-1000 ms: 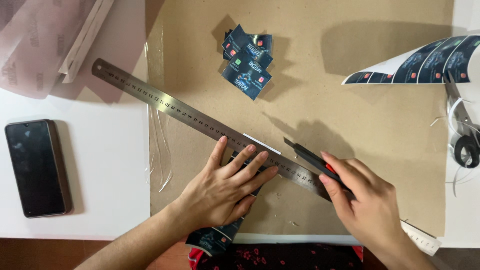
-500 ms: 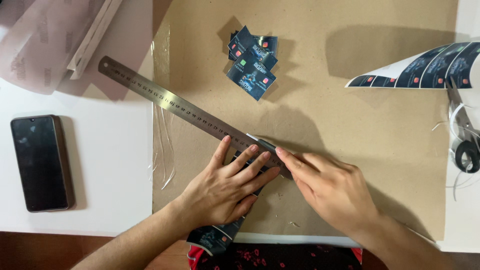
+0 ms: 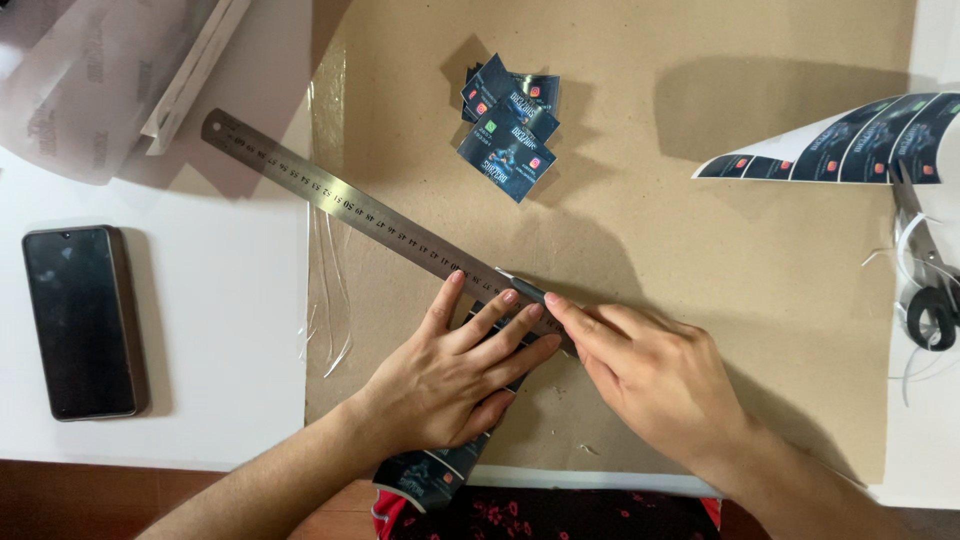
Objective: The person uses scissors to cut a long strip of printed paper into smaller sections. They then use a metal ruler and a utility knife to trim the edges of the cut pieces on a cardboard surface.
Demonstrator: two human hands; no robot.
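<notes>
Steel ruler (image 3: 350, 205) — long, thin, grey, with fine graduations along its length — lies slantwise across the brown cardboard sheet (image 3: 700, 230), its upper end jutting past the sheet's left edge onto the white table (image 3: 220, 330), its lower end hidden under the hands near the sheet's middle. The left hand (image 3: 455, 365) presses flat on the ruler, fingers spread apart and straight, fingertips on the steel. Beneath that palm runs a dark printed strip (image 3: 430, 470), which sticks out past the sheet's near edge. The right hand (image 3: 655, 380) sits just beside the left, its fingers drawn together around a slim cutting tool (image 3: 525, 290) whose dark tip rests against the ruler's far edge; most of the tool is covered by the fingers.

Toward the sheet's far edge a small heap of cut cards (image 3: 510, 125) lies, dark blue with small red and green marks. At the far right corner a curled sheet of uncut cards (image 3: 830, 145) overhangs the cardboard, and scissors (image 3: 925, 280) with black handles rest on the table by the sheet's right edge among thin white trimmings. A black phone (image 3: 85, 320) lies face up near the table's left edge — well apart from the hands. Translucent plastic film (image 3: 80, 80) covers the far left corner. Clear offcut slivers (image 3: 330, 290) lie along the sheet's left edge.
</notes>
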